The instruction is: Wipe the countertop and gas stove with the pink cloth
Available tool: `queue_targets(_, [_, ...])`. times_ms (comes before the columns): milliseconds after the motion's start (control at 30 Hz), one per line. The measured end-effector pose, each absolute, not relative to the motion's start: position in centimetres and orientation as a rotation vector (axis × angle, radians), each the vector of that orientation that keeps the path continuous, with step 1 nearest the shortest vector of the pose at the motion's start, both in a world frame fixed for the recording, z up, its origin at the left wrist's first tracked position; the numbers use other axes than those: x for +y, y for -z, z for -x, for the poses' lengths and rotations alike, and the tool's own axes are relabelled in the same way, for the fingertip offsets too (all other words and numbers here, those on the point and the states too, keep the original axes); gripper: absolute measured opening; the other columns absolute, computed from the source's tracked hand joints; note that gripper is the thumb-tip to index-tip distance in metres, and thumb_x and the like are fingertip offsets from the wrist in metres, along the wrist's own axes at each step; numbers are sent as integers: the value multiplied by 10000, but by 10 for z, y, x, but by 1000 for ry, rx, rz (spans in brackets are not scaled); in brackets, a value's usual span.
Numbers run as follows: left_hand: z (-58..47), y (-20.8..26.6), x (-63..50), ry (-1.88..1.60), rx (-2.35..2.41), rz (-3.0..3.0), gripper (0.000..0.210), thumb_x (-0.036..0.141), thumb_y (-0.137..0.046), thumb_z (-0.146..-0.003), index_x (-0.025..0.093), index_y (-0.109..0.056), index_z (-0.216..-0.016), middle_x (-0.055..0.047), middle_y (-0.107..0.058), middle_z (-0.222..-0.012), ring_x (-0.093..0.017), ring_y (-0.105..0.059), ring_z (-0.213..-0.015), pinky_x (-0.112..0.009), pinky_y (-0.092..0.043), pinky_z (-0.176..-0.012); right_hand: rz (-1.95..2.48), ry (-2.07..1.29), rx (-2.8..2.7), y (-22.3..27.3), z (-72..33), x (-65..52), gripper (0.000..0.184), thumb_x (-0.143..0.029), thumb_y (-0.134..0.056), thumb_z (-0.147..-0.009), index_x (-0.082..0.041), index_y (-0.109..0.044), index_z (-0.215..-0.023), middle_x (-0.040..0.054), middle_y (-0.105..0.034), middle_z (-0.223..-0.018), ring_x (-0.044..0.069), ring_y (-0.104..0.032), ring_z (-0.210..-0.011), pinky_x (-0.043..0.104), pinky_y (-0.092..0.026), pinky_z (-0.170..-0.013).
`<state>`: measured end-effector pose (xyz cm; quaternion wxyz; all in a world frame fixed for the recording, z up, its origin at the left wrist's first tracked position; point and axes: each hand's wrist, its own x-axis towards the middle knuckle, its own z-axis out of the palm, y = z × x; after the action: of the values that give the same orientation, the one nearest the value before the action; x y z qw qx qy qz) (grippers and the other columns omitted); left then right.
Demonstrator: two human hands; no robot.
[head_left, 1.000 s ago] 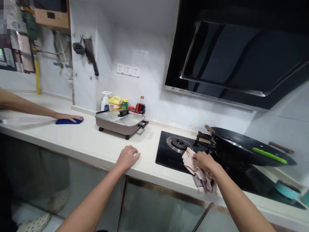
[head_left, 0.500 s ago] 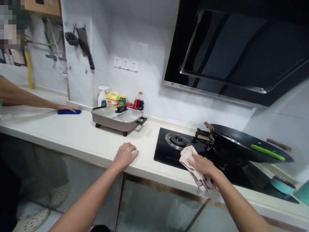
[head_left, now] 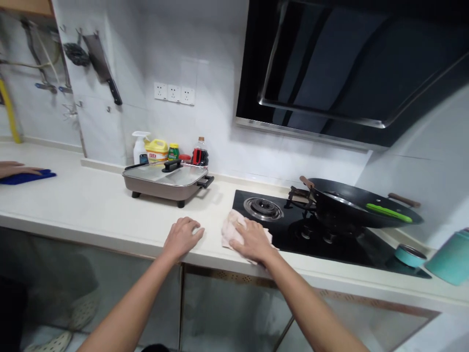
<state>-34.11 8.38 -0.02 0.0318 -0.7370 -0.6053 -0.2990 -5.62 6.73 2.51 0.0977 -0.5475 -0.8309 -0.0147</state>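
Note:
My right hand (head_left: 252, 239) presses a pale pink cloth (head_left: 230, 230) down at the left front corner of the black gas stove (head_left: 286, 234). The cloth lies partly on the white countertop (head_left: 98, 205) and partly on the stove glass. My left hand (head_left: 183, 238) rests on the counter near its front edge, fingers loosely bent and thumb apart, holding nothing. Behind it stands a brown electric pan (head_left: 161, 188) with a glass lid. To the right of the cloth is the round left burner (head_left: 264, 209).
A black wok (head_left: 351, 210) with a green-handled utensil (head_left: 389, 213) sits on the right burner. Teal containers (head_left: 410, 255) stand at the right. Several bottles (head_left: 157, 150) line the wall. At far left, another person's hand (head_left: 18, 168) rests on a blue cloth (head_left: 31, 177). A range hood (head_left: 330, 73) hangs above.
My right hand has moved left with the cloth, from the stove glass onto its left edge and the counter. My left hand stays in place. The view has turned slightly right.

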Motion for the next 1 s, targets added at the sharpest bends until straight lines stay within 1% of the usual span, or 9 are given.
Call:
queue_targets(100, [343, -2, 85, 957, -1887, 2270, 373, 471, -514, -941, 223, -787, -991, -97, -751, -1155, -312, -617, -1184, -431, -462, -1037, 1448, 64, -2501, -28, 91, 68, 681, -653, -499, -975, -335, -460, -1575, 127, -400, -1631, 363, -395, -1419, 514, -279, -1152])
queue_targets(200, [345, -5, 86, 1005, -1906, 2274, 405, 505, -508, -940, 223, -794, -988, -99, -767, -1132, -313, -629, -1173, -428, -471, -1035, 1371, 71, -2504, -31, 111, 70, 563, -587, -517, -985, -290, -593, -1457, 134, -506, -1525, 344, -465, -1323, 493, -335, -1103])
queue_targets(267, [346, -6, 87, 1035, -1904, 2268, 400, 510, -512, -934, 232, -798, -969, -93, -778, -1114, -308, -641, -1156, -415, -484, -1021, 1368, 74, -2482, -31, 116, 71, 521, -554, -541, -983, -261, -634, -1404, 136, -544, -1480, 332, -485, -1293, 482, -348, -1093])
queue_targets(467, [351, -6, 90, 1034, -1882, 2261, 391, 493, -495, -923, 243, -796, -923, -84, -788, -1067, -288, -669, -1118, -375, -506, -996, 1348, 59, -2427, -28, 89, 70, 469, -507, -622, -958, -293, -659, -1373, 84, -584, -1471, 275, -526, -1289, 409, -368, -1087])
queue_targets(667, [350, -7, 90, 1026, -1878, 2252, 378, 461, -501, -905, 231, -800, -913, -96, -785, -1073, -292, -666, -1107, -389, -499, -1015, 1476, 19, -2352, -23, 4, 61, 516, -487, -672, -910, -302, -659, -1392, 72, -622, -1455, 283, -516, -1321, 424, -341, -1113])
queue_targets(767, [348, -8, 88, 986, -1871, 2255, 376, 459, -506, -905, 227, -801, -925, -103, -777, -1102, -301, -650, -1143, -399, -481, -1037, 1634, 51, -2284, -20, -45, 49, 563, -504, -666, -898, -324, -633, -1430, 79, -597, -1490, 327, -449, -1372, 497, -287, -1142])
queue_targets(867, [346, -9, 85, 948, -1886, 2270, 395, 474, -496, -914, 222, -797, -956, -103, -767, -1137, -308, -633, -1176, -417, -471, -1047, 1867, 132, -2203, -17, -80, 38, 644, -579, -650, -885, -358, -578, -1486, 89, -473, -1606, 374, -395, -1390, 540, -291, -1114])
queue_targets(933, [345, -9, 84, 943, -1903, 2281, 396, 483, -499, -915, 224, -794, -967, -97, -762, -1152, -308, -628, -1189, -420, -472, -1042, 1948, 179, -2188, -15, -89, 34, 675, -615, -614, -898, -333, -555, -1508, 120, -435, -1621, 380, -410, -1361, 527, -315, -1085])
queue_targets(1000, [344, -10, 83, 956, -1912, 2287, 397, 494, -507, -914, 227, -794, -971, -94, -758, -1158, -311, -624, -1199, -425, -471, -1043, 1965, 206, -2196, -15, -88, 33, 684, -629, -574, -918, -296, -547, -1515, 152, -464, -1581, 372, -445, -1307, 505, -333, -1057])
